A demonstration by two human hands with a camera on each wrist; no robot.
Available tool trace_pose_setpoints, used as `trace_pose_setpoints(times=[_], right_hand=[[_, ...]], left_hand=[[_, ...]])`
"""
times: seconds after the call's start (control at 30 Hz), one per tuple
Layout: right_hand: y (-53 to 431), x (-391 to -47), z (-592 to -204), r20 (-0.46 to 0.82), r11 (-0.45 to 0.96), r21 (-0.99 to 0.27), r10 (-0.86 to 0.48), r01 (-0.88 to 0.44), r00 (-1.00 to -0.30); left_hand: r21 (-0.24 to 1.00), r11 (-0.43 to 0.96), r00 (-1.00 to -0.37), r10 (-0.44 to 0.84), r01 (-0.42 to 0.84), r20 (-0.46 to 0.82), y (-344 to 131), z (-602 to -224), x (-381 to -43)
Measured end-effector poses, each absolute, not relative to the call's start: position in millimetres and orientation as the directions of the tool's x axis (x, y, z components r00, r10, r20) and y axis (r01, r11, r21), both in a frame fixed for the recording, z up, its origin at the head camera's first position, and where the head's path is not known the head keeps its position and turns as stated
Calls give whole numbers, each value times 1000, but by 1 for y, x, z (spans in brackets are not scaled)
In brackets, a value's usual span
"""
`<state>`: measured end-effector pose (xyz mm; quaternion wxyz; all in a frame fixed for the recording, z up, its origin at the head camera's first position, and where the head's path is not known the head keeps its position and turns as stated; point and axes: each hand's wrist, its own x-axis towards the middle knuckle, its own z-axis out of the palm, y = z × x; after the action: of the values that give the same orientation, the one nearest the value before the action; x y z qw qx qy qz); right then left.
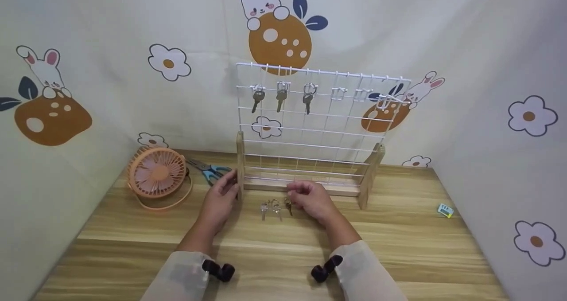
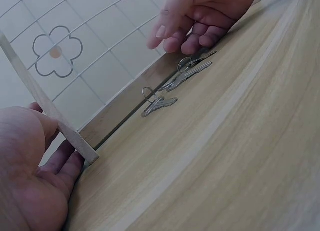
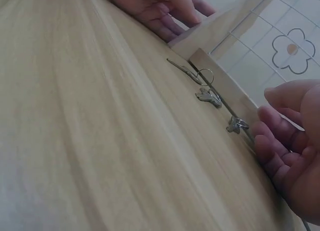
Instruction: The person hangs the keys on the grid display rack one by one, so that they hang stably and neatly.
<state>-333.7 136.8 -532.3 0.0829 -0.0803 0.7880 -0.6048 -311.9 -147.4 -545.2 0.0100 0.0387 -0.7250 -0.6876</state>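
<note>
In the head view my left hand point(image 1: 220, 200) is beside the left wooden leg point(image 1: 240, 166) of a white wire grid rack point(image 1: 310, 134). Its loosely bent fingers lie along the leg's outer side, close to the foot in the left wrist view. My right hand point(image 3: 290, 146) hovers at the rack's wooden base bar, thumb apart from the fingers, with nothing between them. Right by its fingertips lies a dark key point(image 1: 289, 207) with a ring. Two silvery keys point(image 1: 264, 209) with rings lie left of it. Three more keys point(image 1: 281, 99) hang from the rack's upper hooks.
Several white hooks point(image 1: 363, 94) without keys line the rack's right side. An orange fan point(image 1: 158, 174) and blue-handled scissors point(image 1: 210, 170) stand and lie at left. A small white-and-blue item point(image 1: 445, 210) lies near the table's right edge. Printed cloth surrounds the table.
</note>
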Motion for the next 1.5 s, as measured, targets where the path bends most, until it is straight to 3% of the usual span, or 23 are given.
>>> trace_pose_setpoints(times=[0.37, 1.2, 1.33, 1.5], right_hand=[[139, -330, -534, 14, 416, -900, -274, -131, -962], [135, -328, -534, 70, 542, -805, -317, -241, -946], [138, -328, -529, 62, 529, -821, -290, -214, -955], [146, -329, -517, 23, 403, -908, -227, -116, -974]], left_hand=[[996, 70, -996, -75, -50, -45, -147, -544, -312], [998, 51, -997, -80, -24, -20, -147, -544, -312], [999, 37, -997, -73, -14, -11, -147, -543, -311], [999, 26, -998, -62, -29, -28, -147, -543, -310]])
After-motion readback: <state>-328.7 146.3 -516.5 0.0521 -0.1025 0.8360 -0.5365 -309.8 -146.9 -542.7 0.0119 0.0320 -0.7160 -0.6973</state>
